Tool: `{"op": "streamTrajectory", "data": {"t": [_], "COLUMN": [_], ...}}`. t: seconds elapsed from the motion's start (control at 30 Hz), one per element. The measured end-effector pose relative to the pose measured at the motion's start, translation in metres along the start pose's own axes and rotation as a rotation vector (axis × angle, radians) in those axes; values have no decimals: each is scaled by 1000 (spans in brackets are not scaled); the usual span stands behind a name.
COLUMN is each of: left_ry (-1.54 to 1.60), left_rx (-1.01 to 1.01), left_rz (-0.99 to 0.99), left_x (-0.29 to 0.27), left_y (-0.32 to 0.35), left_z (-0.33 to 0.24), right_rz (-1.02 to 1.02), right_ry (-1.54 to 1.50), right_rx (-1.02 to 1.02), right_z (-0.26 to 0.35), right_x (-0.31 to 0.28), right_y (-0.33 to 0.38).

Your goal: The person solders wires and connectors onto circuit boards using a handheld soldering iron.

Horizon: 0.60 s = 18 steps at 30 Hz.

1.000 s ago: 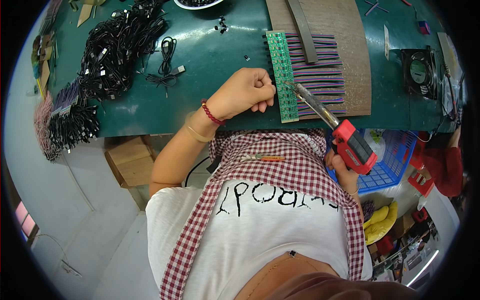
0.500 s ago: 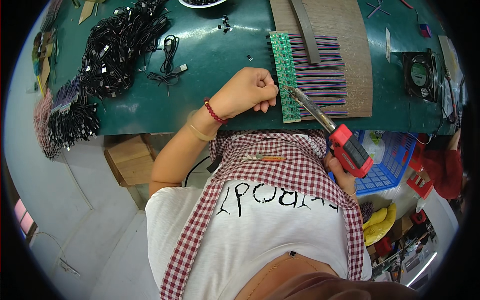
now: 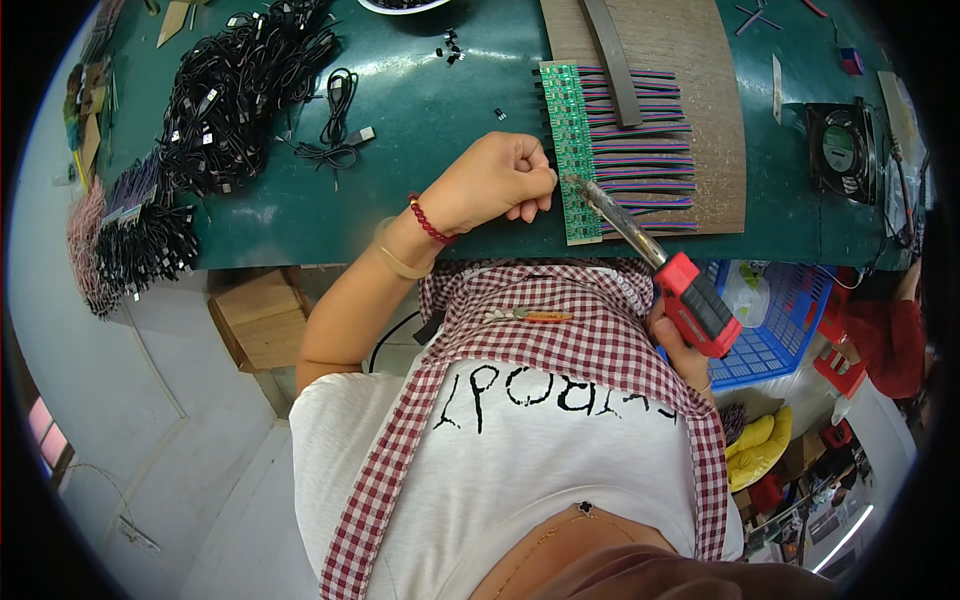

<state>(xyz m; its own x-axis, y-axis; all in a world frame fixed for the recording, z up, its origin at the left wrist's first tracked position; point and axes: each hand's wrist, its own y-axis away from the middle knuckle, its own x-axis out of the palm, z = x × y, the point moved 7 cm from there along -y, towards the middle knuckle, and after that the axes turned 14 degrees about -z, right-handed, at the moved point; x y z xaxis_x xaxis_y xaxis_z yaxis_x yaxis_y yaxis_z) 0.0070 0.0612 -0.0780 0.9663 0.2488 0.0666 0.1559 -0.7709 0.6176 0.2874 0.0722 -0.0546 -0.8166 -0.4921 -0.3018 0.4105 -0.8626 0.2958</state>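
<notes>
My left hand is closed, thumb and forefinger pressed together at the left edge of a green circuit board panel. What sits between those fingertips is too small to make out. My right hand grips a red and black soldering gun from below. Its metal barrel slants up and left, with the tip over the lower half of the panel, close to my left fingertips. Rows of multicoloured wires run off the panel's right side. A dark flat bar lies across the upper wires.
A brown board lies under the panel and wires on the green table. Piled black USB cables and one coiled cable lie leftward. Small black parts are scattered near a bowl. A fan stands right; a blue basket sits below.
The soldering gun has shifted slightly left and down, its tip moving a little across the panel. My left hand has stayed almost in place.
</notes>
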Motion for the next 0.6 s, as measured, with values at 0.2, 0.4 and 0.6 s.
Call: {"op": "streamTrajectory", "data": {"t": [0.2, 0.4, 0.6], "left_ry": [5, -3, -9], "left_rx": [13, 18, 28], "left_rz": [-15, -22, -25], "left_x": [0, -1, -1], "left_y": [1, 1, 1], "left_z": [0, 1, 0], "right_rz": [-85, -76, 27], "right_ry": [84, -42, 18], "right_rx": [-135, -26, -11], "right_z": [3, 14, -9], "right_x": [-4, 1, 0], "right_y": [5, -1, 6]}}
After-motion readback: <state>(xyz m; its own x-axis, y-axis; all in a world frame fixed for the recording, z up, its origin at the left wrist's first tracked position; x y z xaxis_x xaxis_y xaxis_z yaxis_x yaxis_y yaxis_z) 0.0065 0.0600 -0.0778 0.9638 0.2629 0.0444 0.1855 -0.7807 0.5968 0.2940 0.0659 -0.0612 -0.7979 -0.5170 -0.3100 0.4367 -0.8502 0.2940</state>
